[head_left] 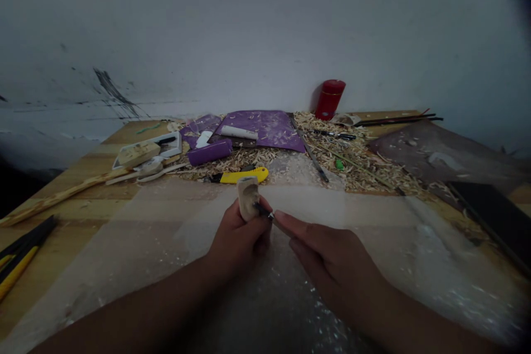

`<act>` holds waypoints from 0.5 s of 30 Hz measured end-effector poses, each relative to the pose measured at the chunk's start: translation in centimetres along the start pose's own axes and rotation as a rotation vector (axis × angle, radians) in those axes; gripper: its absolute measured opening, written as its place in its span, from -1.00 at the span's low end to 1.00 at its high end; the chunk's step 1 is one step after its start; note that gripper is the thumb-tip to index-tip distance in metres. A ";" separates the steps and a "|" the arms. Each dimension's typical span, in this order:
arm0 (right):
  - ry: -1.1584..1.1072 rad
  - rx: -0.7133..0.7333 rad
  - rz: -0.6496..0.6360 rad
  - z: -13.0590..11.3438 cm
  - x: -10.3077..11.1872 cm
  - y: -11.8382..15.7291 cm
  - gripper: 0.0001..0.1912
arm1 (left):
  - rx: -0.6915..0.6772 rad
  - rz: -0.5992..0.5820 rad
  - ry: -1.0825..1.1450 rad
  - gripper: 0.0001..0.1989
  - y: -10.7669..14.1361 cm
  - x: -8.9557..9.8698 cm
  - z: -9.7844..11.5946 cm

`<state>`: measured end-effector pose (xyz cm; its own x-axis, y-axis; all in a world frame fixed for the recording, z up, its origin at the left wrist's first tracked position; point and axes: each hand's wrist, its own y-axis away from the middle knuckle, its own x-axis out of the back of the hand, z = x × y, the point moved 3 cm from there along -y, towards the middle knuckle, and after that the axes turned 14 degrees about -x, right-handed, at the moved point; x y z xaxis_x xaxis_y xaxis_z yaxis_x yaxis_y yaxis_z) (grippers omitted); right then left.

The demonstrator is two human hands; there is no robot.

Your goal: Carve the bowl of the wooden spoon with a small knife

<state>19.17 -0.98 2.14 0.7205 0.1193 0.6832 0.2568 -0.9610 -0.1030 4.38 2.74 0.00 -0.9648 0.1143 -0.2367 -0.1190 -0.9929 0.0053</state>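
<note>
My left hand (pixel 243 235) is closed around a pale carved wooden piece (pixel 248 194), whose hollowed upper end stands up above the fingers. My right hand (pixel 327 249) grips a small carving tool (pixel 267 212) with a dark metal blade; its tip touches the right side of the wood, close to my left thumb. Most of the tool's handle is hidden under the right fingers. Just behind the wood lies a yellow utility knife (pixel 244 175).
Wood shavings (pixel 357 168) cover the table's back, around a purple sheet (pixel 265 127) and purple roll (pixel 210 152). A red canister (pixel 330 99) stands by the wall. White tray (pixel 176 145) and long stick (pixel 62 196) lie left; black-and-yellow tool (pixel 25 257) far left; dark flat object (pixel 493 218) right.
</note>
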 end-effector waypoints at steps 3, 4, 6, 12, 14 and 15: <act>0.047 -0.004 0.031 0.2 0.0 -0.1 -0.54 | -0.020 -0.008 0.189 -0.88 -0.1 -0.1 0.3; 0.061 -0.006 0.038 0.2 0.0 -0.1 -0.55 | -0.027 -0.006 0.223 -0.89 -0.1 -0.1 0.4; 0.089 -0.001 0.048 0.3 -0.1 -0.2 -0.55 | -0.042 0.002 0.241 -0.90 -0.2 -0.1 0.7; 0.205 0.027 0.058 0.6 -0.4 -0.1 -0.55 | -0.030 0.054 0.152 -0.86 -0.7 0.3 0.8; 0.220 0.031 0.055 0.6 -0.5 -0.1 -0.56 | -0.027 0.067 0.124 -0.85 -0.8 0.5 0.8; 0.224 0.033 0.056 0.6 -0.5 -0.1 -0.56 | -0.027 0.071 0.111 -0.85 -0.8 0.6 0.8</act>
<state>19.20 -0.79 1.38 0.5744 0.0040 0.8186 0.2443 -0.9553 -0.1667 3.73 3.62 0.59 -0.9384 0.0404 -0.3431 -0.0432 -0.9991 0.0007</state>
